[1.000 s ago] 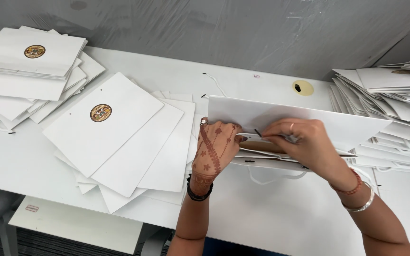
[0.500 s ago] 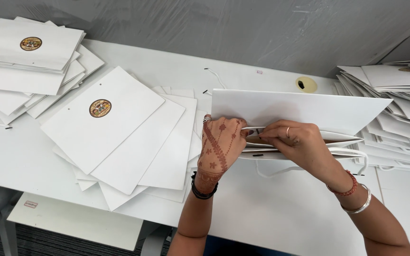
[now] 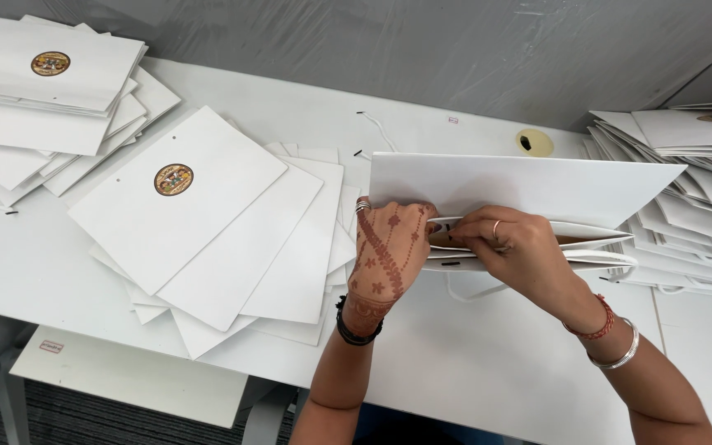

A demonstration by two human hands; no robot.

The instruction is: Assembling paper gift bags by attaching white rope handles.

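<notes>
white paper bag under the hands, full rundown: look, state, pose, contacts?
The white paper bag looks like plain stiff card, lying across the white table with its mouth slightly open and a brownish inside showing. One panel stands up toward the wall. The left hand and right hand pinch its rim; a white cord handle lies along the edge.

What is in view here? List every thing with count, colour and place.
open paper bag: one, white, on the table at centre right, mouth toward the person
flat bags with round emblem: a fanned pile, white, centre left
stacked flat bags: one pile, white, far left
stacked flat bags at the right edge: one pile, white
round sticker: one, yellowish, on the table behind the open bag
table: one, white
left hand: patterned, fingers at the bag's mouth
right hand: ringed, fingers pinching at the bag's mouth
</notes>
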